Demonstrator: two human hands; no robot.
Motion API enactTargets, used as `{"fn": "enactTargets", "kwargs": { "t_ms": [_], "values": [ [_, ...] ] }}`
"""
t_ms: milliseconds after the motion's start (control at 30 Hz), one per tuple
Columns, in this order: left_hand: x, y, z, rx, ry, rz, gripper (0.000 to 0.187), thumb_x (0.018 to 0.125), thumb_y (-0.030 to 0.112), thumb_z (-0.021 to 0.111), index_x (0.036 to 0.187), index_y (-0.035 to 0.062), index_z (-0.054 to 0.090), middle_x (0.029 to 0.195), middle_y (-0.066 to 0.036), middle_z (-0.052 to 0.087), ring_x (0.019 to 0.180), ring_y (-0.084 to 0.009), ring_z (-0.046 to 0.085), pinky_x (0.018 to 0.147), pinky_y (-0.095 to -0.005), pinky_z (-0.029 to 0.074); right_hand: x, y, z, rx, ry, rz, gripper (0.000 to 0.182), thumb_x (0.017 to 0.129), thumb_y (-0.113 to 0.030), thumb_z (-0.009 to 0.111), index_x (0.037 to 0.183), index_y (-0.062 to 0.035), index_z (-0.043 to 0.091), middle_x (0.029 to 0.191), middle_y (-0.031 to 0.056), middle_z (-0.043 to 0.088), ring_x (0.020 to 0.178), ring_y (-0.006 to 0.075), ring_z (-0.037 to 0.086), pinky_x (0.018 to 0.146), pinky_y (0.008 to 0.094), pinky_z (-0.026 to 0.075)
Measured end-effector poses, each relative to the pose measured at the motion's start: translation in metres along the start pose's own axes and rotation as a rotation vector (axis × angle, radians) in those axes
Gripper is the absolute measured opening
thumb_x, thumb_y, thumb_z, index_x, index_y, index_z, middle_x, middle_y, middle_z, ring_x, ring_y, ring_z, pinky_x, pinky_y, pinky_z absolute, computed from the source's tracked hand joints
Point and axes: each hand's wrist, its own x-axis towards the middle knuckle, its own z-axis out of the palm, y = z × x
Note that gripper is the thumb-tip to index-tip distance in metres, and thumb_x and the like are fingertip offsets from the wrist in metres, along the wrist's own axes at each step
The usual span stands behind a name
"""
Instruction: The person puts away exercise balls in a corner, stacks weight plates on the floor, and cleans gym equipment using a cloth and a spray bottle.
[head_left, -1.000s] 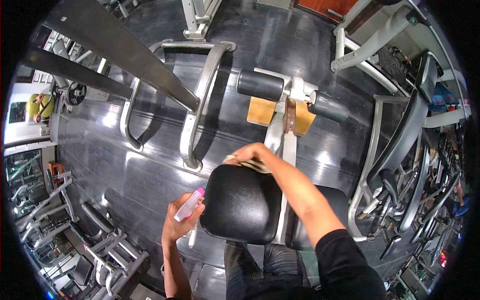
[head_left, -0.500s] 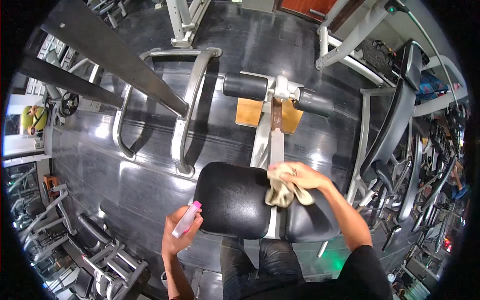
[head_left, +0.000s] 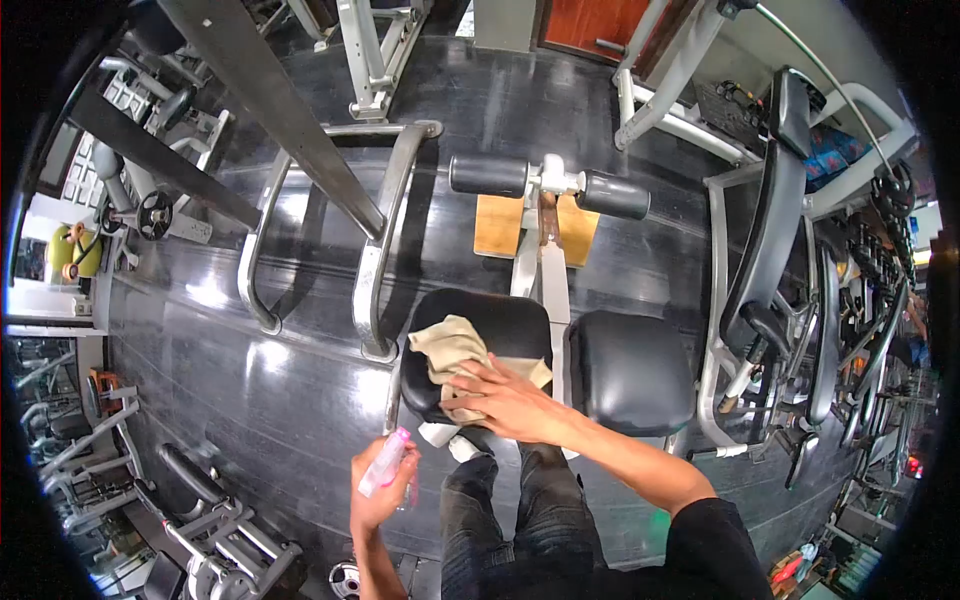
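My left hand (head_left: 385, 490) is closed round a small clear bottle (head_left: 382, 468) with a pink top, held beside the near left corner of the left seat pad. My right hand (head_left: 500, 400) is on a beige cloth (head_left: 450, 345) and presses it against the black left pad (head_left: 510, 310). Its fingers reach across the cloth, which is bunched under them and spreads out to the far left. The thumb's grip is hidden. To the right, beyond a pale metal beam, is the black right pad (head_left: 632, 370), untouched by either hand.
Ahead are black foam rollers (head_left: 490, 175) above a wooden board (head_left: 497, 225). A curved metal frame (head_left: 370, 290) stands on the left, with slanting beams over it. A padded bench (head_left: 765, 240) is at the right. More gym machines (head_left: 220, 525) fill the lower left.
My right hand has moved left with the cloth, from the beam and right pad onto the left pad, and the cloth has spread out. My left hand still holds the bottle. The view has shifted slightly.
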Motion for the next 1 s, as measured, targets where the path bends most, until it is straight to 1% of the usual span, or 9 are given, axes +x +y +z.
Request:
{"fn": "enactTargets", "kwargs": {
  "t_ms": [100,133,167,267,333,533,567,733,1000],
  "values": [
    [-0.025,-0.006,-0.003,0.086,-0.109,-0.006,0.014,0.081,0.002,0.061,0.094,-0.002,0.059,0.074,-0.007,0.062,0.06,-0.0091,0.057,0.056,-0.0235,0.046,0.008,0.017,0.003,-0.209,0.005,0.08,0.051,0.072,-0.005,0.062,0.121,-0.0152,0.054,0.13,0.0091,0.049,0.128,0.0277,0.037,0.108,0.0502,0.027],
    [-0.033,-0.006,-0.005,0.162,-0.123,-0.016,0.012,0.081,0.004,0.062,0.092,-0.0014,0.061,0.071,-0.006,0.062,0.058,-0.0083,0.057,0.055,-0.0232,0.046,0.015,0.019,-0.002,-0.232,0.174,0.098,0.049,0.07,-0.005,0.064,0.118,-0.0122,0.055,0.13,0.0096,0.049,0.124,0.0293,0.039,0.104,0.048,0.033],
    [-0.04,-0.011,-0.007,0.163,-0.123,-0.008,0.012,0.081,0.004,0.062,0.092,-0.0014,0.061,0.071,-0.006,0.062,0.058,-0.0083,0.057,0.055,-0.0232,0.046,0.018,0.018,-0.007,-0.12,0.292,0.253,0.045,0.066,-0.002,0.064,0.11,-0.0125,0.059,0.123,0.0082,0.054,0.12,0.0297,0.044,0.105,0.0418,0.032],
    [-0.061,-0.039,-0.01,0.088,-0.143,0.071,0.011,0.081,0.007,0.064,0.089,-0.0002,0.063,0.066,-0.003,0.06,0.057,-0.0067,0.056,0.052,-0.0232,0.045,0.027,0.04,0.005,0.005,0.382,0.349,0.037,0.073,-0.006,0.066,0.108,-0.0134,0.06,0.121,0.0087,0.055,0.12,0.0308,0.045,0.105,0.0401,0.034],
    [-0.076,-0.042,-0.01,0.081,-0.136,0.056,0.01,0.08,0.007,0.065,0.088,0.0011,0.064,0.067,-0.003,0.06,0.058,-0.0065,0.055,0.053,-0.0233,0.044,0.028,0.022,0.012,-0.053,0.372,0.164,0.033,0.077,-0.01,0.066,0.109,-0.0155,0.061,0.122,0.0077,0.056,0.123,0.0304,0.043,0.104,0.0416,0.035],
    [-0.108,-0.054,-0.011,0.042,-0.08,0.127,0.009,0.078,0.004,0.065,0.086,0.0016,0.065,0.07,-0.004,0.063,0.06,-0.0077,0.056,0.056,-0.0235,0.045,-0.007,-0.05,0.076,-0.283,0.411,-0.001,0.055,0.065,-0.002,0.067,0.116,-0.0225,0.06,0.133,0.0028,0.049,0.131,0.0269,0.037,0.103,0.041,0.039],
    [-0.113,-0.055,-0.012,0.016,-0.082,0.088,0.009,0.078,0.003,0.066,0.086,0.0012,0.065,0.071,-0.004,0.063,0.06,-0.0084,0.057,0.056,-0.0238,0.045,-0.008,-0.054,0.09,-0.356,0.371,-0.004,0.054,0.069,-0.005,0.063,0.12,-0.023,0.057,0.135,0.0023,0.047,0.131,0.0259,0.036,0.104,0.0419,0.037],
    [-0.124,-0.059,-0.016,0.007,-0.07,0.077,0.009,0.077,0.003,0.065,0.086,0.0005,0.064,0.075,-0.006,0.064,0.064,-0.0117,0.06,0.06,-0.0253,0.047,0.026,-0.034,0.131,-0.693,0.269,-0.23,0.042,0.084,-0.016,0.046,0.125,-0.0118,0.051,0.13,0.0065,0.051,0.127,0.0206,0.041,0.111,0.0393,0.026],
    [-0.134,-0.069,0.002,0.051,-0.005,0.097,0.01,0.079,0.005,0.065,0.088,0.0006,0.063,0.076,-0.007,0.064,0.065,-0.0124,0.058,0.06,-0.0258,0.046,0.005,-0.026,0.13,-0.925,0.178,-0.274,0.041,0.084,-0.018,0.047,0.122,-0.0042,0.053,0.125,0.0063,0.054,0.121,0.0184,0.047,0.112,0.0388,0.022]
  ]
}}
